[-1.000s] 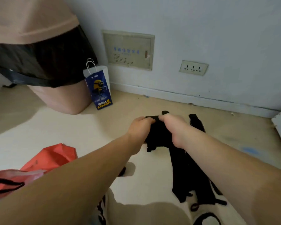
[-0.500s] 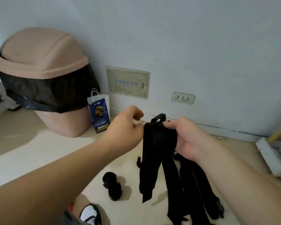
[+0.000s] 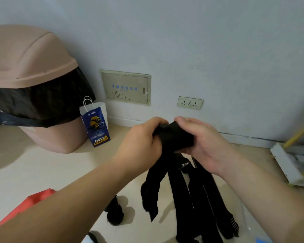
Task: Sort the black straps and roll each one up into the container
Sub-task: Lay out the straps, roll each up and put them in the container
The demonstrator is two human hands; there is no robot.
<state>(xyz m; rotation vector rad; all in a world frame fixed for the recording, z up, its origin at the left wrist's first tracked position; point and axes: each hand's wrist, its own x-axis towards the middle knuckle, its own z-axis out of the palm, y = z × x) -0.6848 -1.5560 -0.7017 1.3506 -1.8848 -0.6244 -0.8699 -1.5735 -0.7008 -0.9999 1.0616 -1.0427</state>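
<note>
From the head camera, both hands are up in front of the wall socket (image 3: 189,102). The left hand (image 3: 140,142) and the right hand (image 3: 202,142) are both closed tight on the top of a bunch of black straps (image 3: 174,135). The straps hang long and straight down from the hands, with their loose ends (image 3: 151,207) pointing at the floor (image 3: 42,172). Below the left hand, a small black rolled strap (image 3: 114,213) lies on the floor. A tan bin (image 3: 30,67) stands far left of the socket, with a blue paper bag (image 3: 96,127) just beside it.
</note>
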